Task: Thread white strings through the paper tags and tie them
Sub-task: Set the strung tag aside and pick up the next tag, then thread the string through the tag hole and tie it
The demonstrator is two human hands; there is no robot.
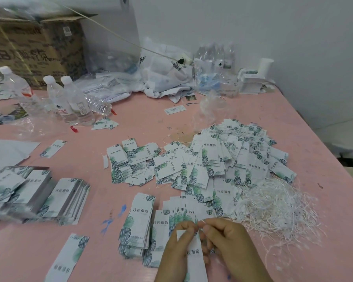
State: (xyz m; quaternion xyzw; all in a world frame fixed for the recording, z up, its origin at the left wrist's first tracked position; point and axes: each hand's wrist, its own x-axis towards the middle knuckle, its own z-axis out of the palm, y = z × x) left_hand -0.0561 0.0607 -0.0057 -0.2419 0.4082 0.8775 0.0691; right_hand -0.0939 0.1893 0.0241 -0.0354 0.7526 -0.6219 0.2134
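**Both hands at one tag's top edge**

Low in the view, the left hand (176,244) holds a paper tag (195,255) upright between thumb and curled fingers, its printed face toward the camera. The right hand (230,241) meets it at the tag's top, fingertips pinched tight on a thin white string (201,221) (only a short loop of it shows). Just to the right lies a loose tangle of white strings (277,206) on the pink surface (314,163). Beyond the hands sits a spread heap of tags (222,163), and just left of the hands stands a neat stack of tags (138,222). Water bottles (73,100) stand far left beside a cardboard box (35,47).
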